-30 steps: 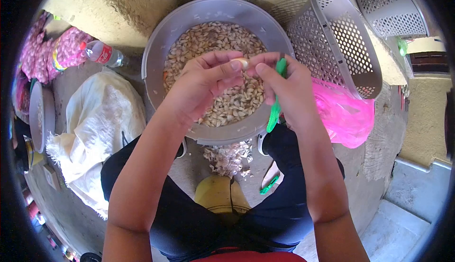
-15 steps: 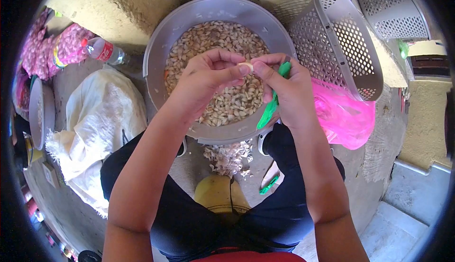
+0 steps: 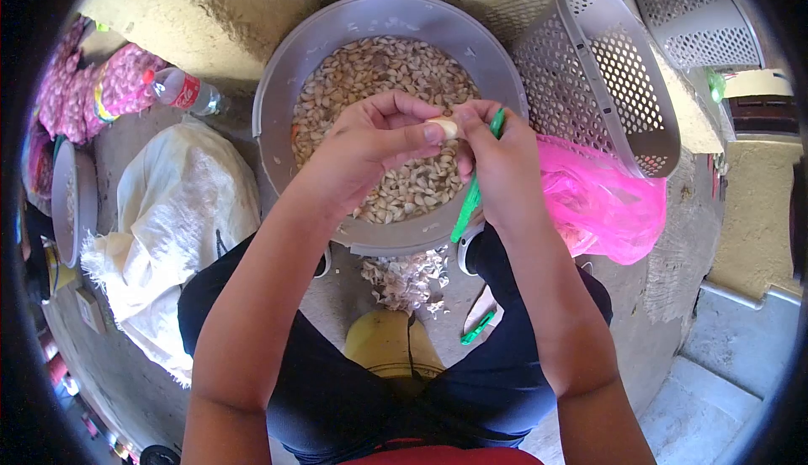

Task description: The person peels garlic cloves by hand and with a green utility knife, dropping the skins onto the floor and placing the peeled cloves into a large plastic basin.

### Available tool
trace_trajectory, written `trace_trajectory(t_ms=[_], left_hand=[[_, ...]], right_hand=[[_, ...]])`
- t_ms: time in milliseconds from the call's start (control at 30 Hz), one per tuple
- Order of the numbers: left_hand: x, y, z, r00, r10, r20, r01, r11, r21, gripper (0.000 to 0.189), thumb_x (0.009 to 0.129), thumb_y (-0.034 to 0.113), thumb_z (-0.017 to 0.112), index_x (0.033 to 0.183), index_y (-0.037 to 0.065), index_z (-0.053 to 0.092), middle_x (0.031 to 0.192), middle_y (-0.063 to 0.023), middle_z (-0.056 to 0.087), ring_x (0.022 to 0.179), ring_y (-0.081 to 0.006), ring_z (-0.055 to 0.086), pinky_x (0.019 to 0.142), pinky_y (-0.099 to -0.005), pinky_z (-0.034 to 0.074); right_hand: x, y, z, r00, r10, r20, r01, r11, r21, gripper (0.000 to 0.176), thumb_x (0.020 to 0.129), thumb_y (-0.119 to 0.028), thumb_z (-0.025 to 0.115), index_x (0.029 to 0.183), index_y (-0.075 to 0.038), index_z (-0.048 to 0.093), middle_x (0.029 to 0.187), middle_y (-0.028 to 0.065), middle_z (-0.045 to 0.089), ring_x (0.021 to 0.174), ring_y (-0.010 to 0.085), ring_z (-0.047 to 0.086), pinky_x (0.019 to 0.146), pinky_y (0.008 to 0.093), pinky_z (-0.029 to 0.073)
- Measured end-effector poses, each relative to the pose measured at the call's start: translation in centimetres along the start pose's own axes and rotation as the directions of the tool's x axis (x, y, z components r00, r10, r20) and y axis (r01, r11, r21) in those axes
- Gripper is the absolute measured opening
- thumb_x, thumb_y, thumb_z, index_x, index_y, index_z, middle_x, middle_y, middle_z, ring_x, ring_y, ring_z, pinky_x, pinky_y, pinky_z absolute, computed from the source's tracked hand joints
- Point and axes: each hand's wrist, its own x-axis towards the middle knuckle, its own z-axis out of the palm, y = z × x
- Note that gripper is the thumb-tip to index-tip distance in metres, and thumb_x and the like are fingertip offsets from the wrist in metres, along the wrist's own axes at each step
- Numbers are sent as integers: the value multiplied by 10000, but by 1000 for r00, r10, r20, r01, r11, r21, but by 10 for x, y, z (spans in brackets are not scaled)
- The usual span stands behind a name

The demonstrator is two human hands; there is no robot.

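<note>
So I've got this big grey tub point(image 3: 387, 242) of garlic cloves in front of me, green knife point(image 3: 467, 208) in my right hand point(image 3: 503, 155), and my left hand's point(image 3: 364, 147) thumb and finger pinching one pale clove point(image 3: 447, 128) above it, right fingertips bunched against the clove.

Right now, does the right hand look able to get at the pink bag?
Likely yes: the pink bag lies close beside the right hand, with nothing seen between them, though that hand holds a green tool.
</note>
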Motion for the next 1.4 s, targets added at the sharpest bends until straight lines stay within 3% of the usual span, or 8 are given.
trace_trajectory(t_ms=[200,500,700,900,1000,1100,1200,1400], left_hand=[[1,3,-2,999,-12,-37,13,1000,20,184,786,97,603,946,30,542,916,-90,594,861,-179,589,732,-275,475],[1,2,0,994,-62,-85,62,998,1,164,795,66,580,952,37,545,895,-70,593,841,-165,591,686,-264,493],[2,-3,2,995,-75,-73,71,996,-52,139,807,75,569,941,43,551,819,-31,578,716,-100,560,664,-259,500],[2,-9,-5,995,-88,40,93,985,-146,187,788,129,614,942,28,580,890,-34,588,763,-94,551,706,-257,479],[2,-12,-3,996,-66,54,75,979,-188,181,796,114,599,948,17,578,871,-33,588,750,-94,548,719,-265,477],[3,-16,-4,997,-56,43,65,972,-224,187,809,118,582,962,12,572,853,-36,592,743,-96,548,745,-270,468],[1,-16,0,990,-71,124,105,952,-287,194,819,127,568,973,10,564,853,-37,592,753,-101,548,761,-272,461],[7,-16,3,996,-77,53,85,981,-176,212,831,166,548,995,32,542,853,-13,570,799,-98,537,754,-266,443]], right_hand=[[-2,-8,-7,976,97,197,-155,939,308,192,855,-179,510,928,-4,541,659,32,521,403,53,395,368,183,311],[0,-2,-8,983,-13,185,-31,971,235,163,821,-165,565,896,-22,580,682,58,584,390,46,398,358,194,319],[-1,10,0,956,-293,3,290,944,-156,143,830,-142,544,886,-13,561,723,78,595,610,131,547,576,256,432],[-4,10,4,945,-327,-23,321,937,-135,110,827,-103,536,869,-2,542,759,94,585,689,149,553,645,280,434],[-5,12,8,945,-324,-49,319,944,-86,90,824,-86,534,859,-3,537,745,84,575,679,143,545,642,276,435],[-4,15,10,965,-260,-15,259,964,-53,86,876,-115,485,895,-34,509,716,-11,509,563,33,445,474,168,354],[-4,17,12,976,-211,-50,213,976,44,79,827,-73,525,853,0,536,719,73,568,642,114,530,595,257,435],[-1,2,9,992,-99,-78,101,995,21,91,822,-85,536,844,3,537,711,80,577,635,130,556,579,264,433]])
